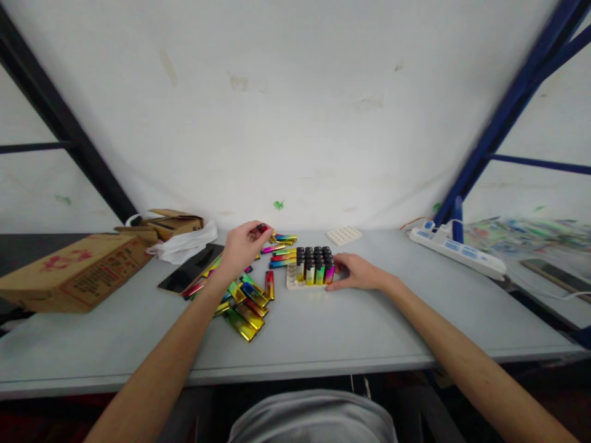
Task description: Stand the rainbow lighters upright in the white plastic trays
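The left hand's grip is closed in a pinch around a small thing with a dark and red end, probably a lighter, held above the back of a loose pile. The right hand's grip is curved, thumb and fingers spread, touching the right end of a filled tray; whether it clasps the tray or only braces it, I cannot tell. That white tray, likely stiff moulded plastic, sits mid-desk with round cups bare along its left edge. Upright lighters stand packed in rows in the rest of it, black-topped, with glossy bodies in yellow, green and magenta. Each should handle as light, rigid and rather slippery, best pinched across its narrow sides just under the top. A few lie flat at the tray's left side. Farther left, the pile of lighters shines like metal foil, slim rounded bars crossing one another; these would probably slide if nudged. Behind the tray lies a second white tray, flat and dimpled in a grid. Around them, the desk is smooth pale grey, bearing a crumpled white bag and a stiff brown cardboard box to the left, and a white power strip to the right.
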`<state>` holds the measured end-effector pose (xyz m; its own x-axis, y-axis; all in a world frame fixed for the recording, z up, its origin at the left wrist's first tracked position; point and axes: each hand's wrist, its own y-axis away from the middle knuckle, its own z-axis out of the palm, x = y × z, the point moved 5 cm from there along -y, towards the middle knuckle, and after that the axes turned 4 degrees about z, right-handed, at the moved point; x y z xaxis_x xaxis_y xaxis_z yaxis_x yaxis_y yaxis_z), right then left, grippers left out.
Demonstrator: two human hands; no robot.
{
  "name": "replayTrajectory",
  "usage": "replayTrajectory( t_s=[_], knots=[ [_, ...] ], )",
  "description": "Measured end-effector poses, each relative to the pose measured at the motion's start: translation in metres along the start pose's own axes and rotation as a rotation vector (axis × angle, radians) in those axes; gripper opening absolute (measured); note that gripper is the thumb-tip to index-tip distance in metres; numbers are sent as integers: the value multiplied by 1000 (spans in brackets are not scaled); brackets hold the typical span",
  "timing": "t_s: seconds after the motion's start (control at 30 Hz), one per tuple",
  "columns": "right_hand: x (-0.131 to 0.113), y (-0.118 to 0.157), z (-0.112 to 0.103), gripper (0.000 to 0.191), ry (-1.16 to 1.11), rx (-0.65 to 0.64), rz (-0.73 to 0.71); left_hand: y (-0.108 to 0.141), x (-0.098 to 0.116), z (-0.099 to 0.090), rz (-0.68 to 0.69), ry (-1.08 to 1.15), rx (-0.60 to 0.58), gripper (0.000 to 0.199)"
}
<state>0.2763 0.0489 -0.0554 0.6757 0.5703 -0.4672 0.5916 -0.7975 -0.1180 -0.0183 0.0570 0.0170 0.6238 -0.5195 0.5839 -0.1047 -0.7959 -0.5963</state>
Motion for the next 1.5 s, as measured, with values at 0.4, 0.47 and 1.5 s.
replayTrajectory(
  t_s=[0.4,0.47,1.5],
  knots=[
    [-5,1,-2,62,2,2,-2,21,30,48,-320,882,-296,43],
    [-4,1,-2,61,2,3,2,27,30,57,-435,979,-361,49],
    [-3,1,-1,66,-18,2,-4,24,47,39,32,415,-364,31]
  ],
)
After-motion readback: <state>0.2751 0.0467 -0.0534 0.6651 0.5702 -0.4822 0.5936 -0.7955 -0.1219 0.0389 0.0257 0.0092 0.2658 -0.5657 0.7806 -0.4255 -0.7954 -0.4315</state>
